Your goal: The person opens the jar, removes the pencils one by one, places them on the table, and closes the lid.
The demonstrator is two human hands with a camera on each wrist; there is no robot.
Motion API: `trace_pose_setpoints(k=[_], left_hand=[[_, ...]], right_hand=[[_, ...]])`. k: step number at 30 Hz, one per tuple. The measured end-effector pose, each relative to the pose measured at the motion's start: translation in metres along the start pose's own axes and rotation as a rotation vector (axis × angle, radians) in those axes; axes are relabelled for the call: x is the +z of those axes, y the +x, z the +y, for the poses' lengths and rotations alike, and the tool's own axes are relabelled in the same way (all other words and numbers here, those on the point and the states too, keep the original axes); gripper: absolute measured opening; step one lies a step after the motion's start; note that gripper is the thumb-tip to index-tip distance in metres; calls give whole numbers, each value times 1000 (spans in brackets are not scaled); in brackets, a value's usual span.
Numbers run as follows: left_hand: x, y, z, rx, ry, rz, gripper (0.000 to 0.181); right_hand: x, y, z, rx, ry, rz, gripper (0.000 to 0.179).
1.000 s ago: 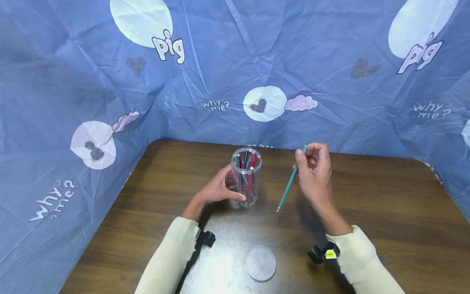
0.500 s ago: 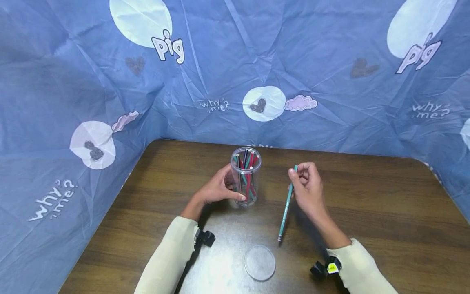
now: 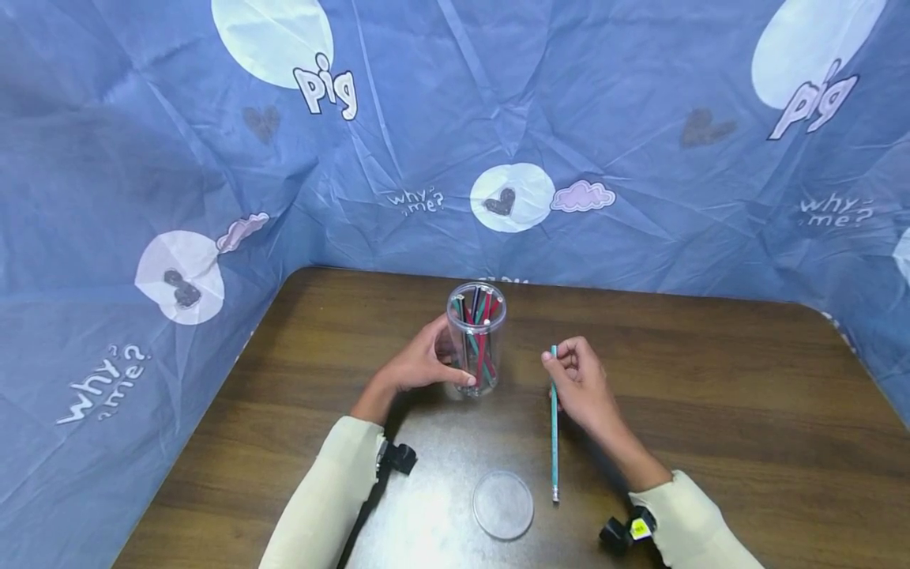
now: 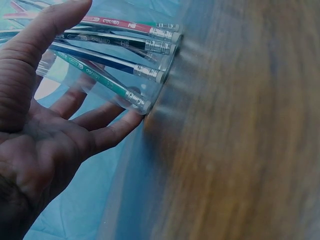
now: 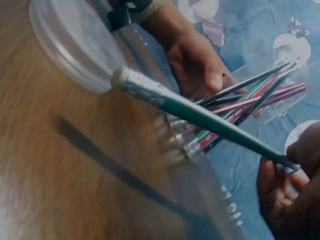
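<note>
My left hand (image 3: 419,363) grips a clear plastic jar (image 3: 501,356) from its left side, thumb across the front near the base. The jar stands upright on the table and holds several red, green and black pencils (image 4: 115,37), eraser ends down in the left wrist view. Right of the jar, my right hand (image 3: 584,383) pinches a green pencil (image 3: 554,442) close to its upper end. Its eraser end points toward the near edge, and in the right wrist view the pencil (image 5: 200,117) hangs over its own shadow on the table.
A round clear lid (image 3: 502,506) lies flat on the brown wooden table (image 3: 746,411), in front of the jar and left of the pencil's eraser end. Blue printed cloth (image 3: 398,142) hangs along the table's back and left sides.
My right hand has come down and left toward me with the green pencil, whose eraser end has swung nearer the front. My left hand and the jar stay in place.
</note>
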State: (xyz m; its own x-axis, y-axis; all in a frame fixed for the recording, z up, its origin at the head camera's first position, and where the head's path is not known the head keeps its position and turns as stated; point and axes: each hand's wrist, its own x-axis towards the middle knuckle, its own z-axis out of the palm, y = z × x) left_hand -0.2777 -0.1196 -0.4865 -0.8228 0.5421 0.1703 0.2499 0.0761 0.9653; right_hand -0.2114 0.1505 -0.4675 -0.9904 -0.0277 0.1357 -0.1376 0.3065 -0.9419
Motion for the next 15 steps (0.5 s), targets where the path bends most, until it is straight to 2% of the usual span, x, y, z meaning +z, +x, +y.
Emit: trace_pose_setpoints(k=[4,7,15], left_hand=[[0,0,-1,10,-16,-3,88],[0,0,-1,6,-20,-1,88],[0,-1,-1,2,-24,-2,91]], right_hand=[[0,0,12,58,-202,-16,18],[1,-2,21,83,-315,-21,18],[4,1,30,97,-516,25,20]])
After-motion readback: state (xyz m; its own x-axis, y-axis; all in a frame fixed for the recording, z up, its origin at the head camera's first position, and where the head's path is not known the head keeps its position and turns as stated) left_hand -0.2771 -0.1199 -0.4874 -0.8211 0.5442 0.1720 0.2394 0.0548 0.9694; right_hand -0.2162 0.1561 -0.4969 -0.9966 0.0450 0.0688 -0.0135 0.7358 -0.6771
